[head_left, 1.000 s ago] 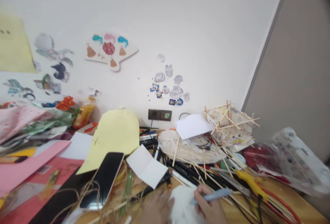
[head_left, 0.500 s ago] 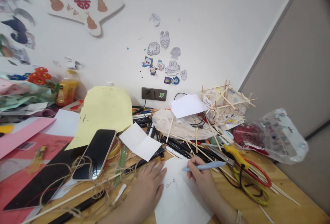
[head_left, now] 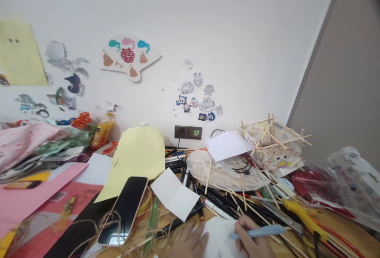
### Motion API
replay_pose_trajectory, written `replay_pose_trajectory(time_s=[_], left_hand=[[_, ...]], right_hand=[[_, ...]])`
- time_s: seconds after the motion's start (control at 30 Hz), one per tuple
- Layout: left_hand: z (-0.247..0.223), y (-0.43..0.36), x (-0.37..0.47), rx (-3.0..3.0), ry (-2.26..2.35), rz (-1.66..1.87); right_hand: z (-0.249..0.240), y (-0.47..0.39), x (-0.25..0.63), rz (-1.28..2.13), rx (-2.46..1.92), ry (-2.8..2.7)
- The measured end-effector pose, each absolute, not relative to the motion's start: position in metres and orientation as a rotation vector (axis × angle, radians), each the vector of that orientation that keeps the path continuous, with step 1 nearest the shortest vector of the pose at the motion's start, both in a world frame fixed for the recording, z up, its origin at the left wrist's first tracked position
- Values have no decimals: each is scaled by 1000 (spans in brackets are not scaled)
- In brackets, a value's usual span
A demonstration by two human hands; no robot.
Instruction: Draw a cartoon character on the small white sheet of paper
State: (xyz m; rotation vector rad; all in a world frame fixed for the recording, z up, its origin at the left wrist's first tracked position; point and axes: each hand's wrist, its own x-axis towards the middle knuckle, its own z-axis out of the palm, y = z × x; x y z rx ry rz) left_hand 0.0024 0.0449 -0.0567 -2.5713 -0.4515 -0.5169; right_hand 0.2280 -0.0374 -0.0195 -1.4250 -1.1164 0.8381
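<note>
My right hand (head_left: 251, 236) grips a light blue pen (head_left: 264, 232), its tip resting at or just over a sheet of white paper (head_left: 218, 230). Part of a small drawn line shows near the bottom edge of the view. Flat on the paper's left side lies my left hand (head_left: 190, 242), fingers spread and holding nothing. Above that hand is a folded white sheet (head_left: 175, 194). Yellow-handled pliers (head_left: 304, 218) lie to the right of my right hand. The lower part of both hands and of the paper is cut off by the frame.
A phone (head_left: 124, 210) tangled in twine lies left, below yellow paper (head_left: 141, 147). Black markers (head_left: 213, 198) and thin wooden sticks (head_left: 245, 190) crowd the middle. A stick frame (head_left: 274, 143) and a clear plastic bag (head_left: 347, 186) stand at right. An orange bottle (head_left: 102, 131) is near the wall.
The view has tilted up and turned left, so the desk sits lower and more wall shows. My right hand still holds the pen; my left hand stays on the paper.
</note>
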Motion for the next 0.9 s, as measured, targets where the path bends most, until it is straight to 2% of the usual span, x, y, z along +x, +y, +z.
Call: replay_pose_trajectory(time_s=[0.5,0.63,0.9], left_hand=[[-59,45,4,-2541,-463,-556],[-53,39,4,-2605,-525,-536],[-47,32,4,-2697,-581,-547]], right_hand=[[-16,-37,222,733,-1467,-1087],[-9,-39,223,775,-1416,-1124],[7,-47,223,656,-1249,-1215]])
